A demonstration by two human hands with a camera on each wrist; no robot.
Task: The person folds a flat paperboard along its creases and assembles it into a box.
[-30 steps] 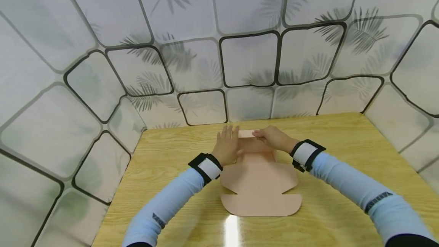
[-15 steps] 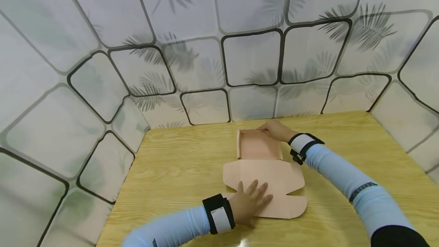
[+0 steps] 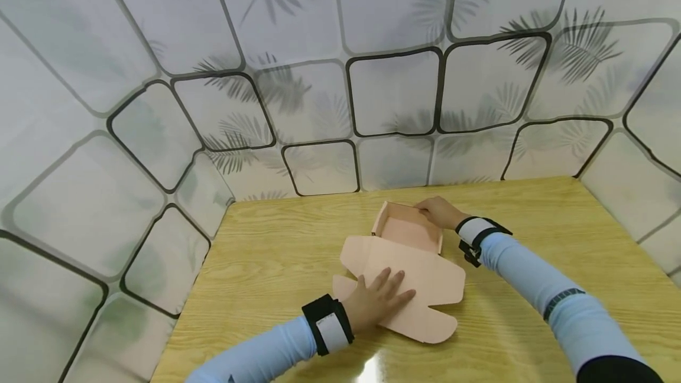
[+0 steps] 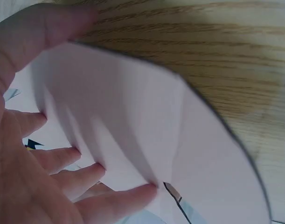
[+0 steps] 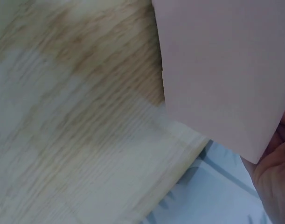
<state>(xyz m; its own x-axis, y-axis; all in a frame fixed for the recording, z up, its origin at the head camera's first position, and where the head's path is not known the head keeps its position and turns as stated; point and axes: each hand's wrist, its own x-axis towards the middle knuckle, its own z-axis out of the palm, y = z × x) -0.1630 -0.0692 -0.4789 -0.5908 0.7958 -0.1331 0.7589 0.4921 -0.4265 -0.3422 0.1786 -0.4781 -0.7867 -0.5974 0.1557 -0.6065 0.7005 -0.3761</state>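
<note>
Nearest to the viewer, the left hand [image 3: 375,305] rests on the lid [image 3: 425,265] of a pale cardboard box; its fingers are well spread and grasp nothing. In the left wrist view the fingertips [image 4: 146,190] touch the cardboard. Beside this hand, toward the near side of the desk [image 3: 276,265], the front flap [image 3: 425,328] shows its rounded right end, and the hand covers part of it. A little farther, the lid lies almost flat, with its two side flaps [image 3: 352,253] spread outward, and the whole piece stands turned, not square to the far edge of the desk. Behind it is the tray part [image 3: 409,228], with walls raised, near the middle of that far edge. There the right hand [image 3: 441,213] grips the far wall close to its right corner, although some of its fingers are hidden. To do this step well, in my judgement, the left palm should press lightly and evenly, so that the thin lid does not bend, while the right hand holds the wall firmly but does not crush it; the two hands should turn together, otherwise the crease may twist. Beyond the desk is the patterned wall [image 3: 393,93].
</note>
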